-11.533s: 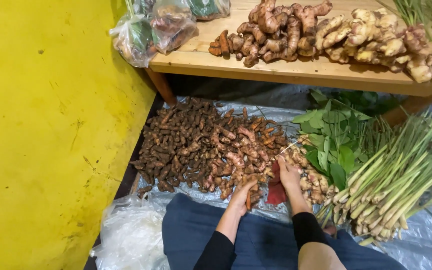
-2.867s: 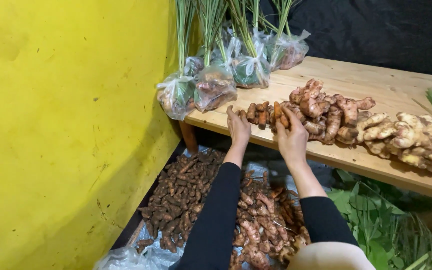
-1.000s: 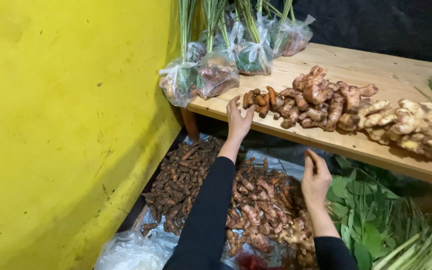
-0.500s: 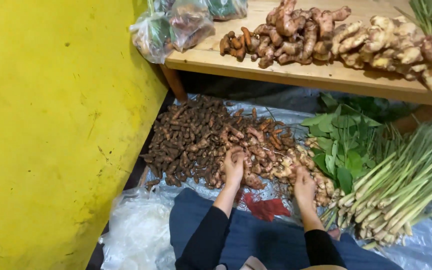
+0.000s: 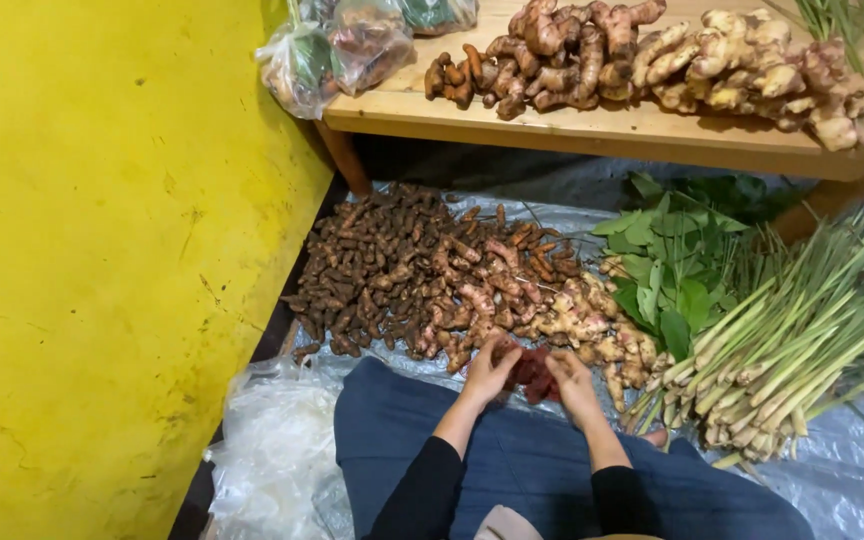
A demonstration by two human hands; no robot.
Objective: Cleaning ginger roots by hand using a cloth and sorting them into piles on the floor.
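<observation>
Where roots lie, both hands (image 5: 532,375) low

Both forearms, in black sleeves, rise from the bottom edge toward the lower centre of the frame, converging slightly. The left hand (image 5: 489,368) lies palm down, fingers curled forward. The right hand (image 5: 572,385) sits just beside it, fingers bent inward; whether either hand actually grips anything is hard to tell.
</observation>
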